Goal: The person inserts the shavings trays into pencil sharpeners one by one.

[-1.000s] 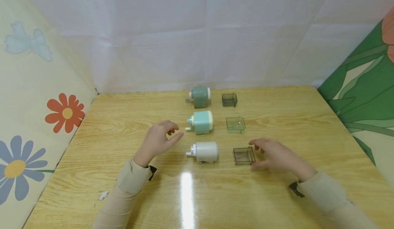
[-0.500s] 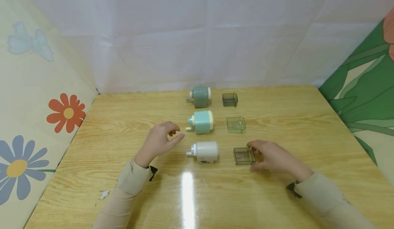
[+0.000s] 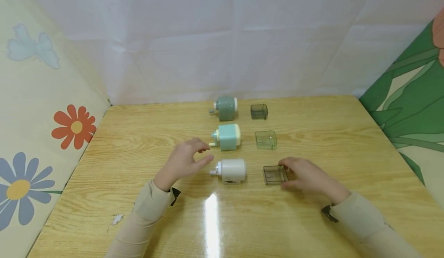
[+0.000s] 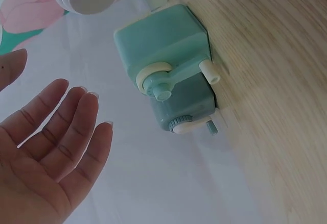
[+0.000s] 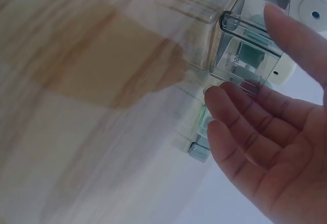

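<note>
At the fingertips of the right grip [image 3: 308, 177] lies a smoky bin [image 3: 275, 176]

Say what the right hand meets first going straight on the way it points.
The smoky see-through bin, just ahead of the right hand; whether the fingers already touch it is unclear. Past that, the off-white sharpener looks next, height permitting.

A white sharpener [image 3: 233, 170], a mint sharpener [image 3: 227, 137] at its twelve o'clock and a dark-green sharpener [image 3: 226, 109] farther along twelve make three. At their three o'clocks, a brown tray [image 3: 275, 175], a green tray [image 3: 266, 139] and a grey tray [image 3: 259, 112] make three. About the white sharpener, the left hand [image 3: 183, 159] at nine o'clock and the right hand [image 3: 306, 175] at three make two.
</note>
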`<state>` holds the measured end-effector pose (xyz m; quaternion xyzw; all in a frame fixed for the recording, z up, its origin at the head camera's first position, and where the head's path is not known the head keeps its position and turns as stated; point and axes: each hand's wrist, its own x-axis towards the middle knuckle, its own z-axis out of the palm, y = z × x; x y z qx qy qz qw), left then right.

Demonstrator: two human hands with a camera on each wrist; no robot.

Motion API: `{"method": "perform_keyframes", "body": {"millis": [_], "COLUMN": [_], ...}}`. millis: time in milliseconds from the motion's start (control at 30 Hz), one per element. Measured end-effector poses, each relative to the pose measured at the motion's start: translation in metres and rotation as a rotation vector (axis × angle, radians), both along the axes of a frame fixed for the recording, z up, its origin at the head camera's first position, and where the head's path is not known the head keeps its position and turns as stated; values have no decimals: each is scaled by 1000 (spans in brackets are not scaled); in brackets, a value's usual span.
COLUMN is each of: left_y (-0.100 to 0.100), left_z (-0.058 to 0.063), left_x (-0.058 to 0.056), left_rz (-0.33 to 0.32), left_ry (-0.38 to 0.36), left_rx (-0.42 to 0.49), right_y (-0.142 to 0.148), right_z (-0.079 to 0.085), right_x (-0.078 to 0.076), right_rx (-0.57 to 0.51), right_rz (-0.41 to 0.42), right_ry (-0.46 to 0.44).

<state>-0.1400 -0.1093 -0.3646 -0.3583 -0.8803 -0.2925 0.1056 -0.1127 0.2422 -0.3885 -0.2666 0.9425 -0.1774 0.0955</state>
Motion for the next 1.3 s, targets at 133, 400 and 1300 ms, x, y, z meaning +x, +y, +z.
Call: {"method": "perform_keyframes", "body": {"millis": [133, 400, 1300], "left_y": [4, 14, 30], "left_z": [1, -1, -10], "left_x": [1, 2, 6], "left_rz": [-38, -95, -126], "left_ry": [-32, -42, -68], "left_rx": [-33, -100, -186], "right_y": [-1, -3, -4], "right_z": [0, 2, -1], "right_x": [-1, -2, -1], "right_rx": [-5, -9, -10], "right_rz": [-2, 4, 7], "right_ry": [0, -4, 0]}}
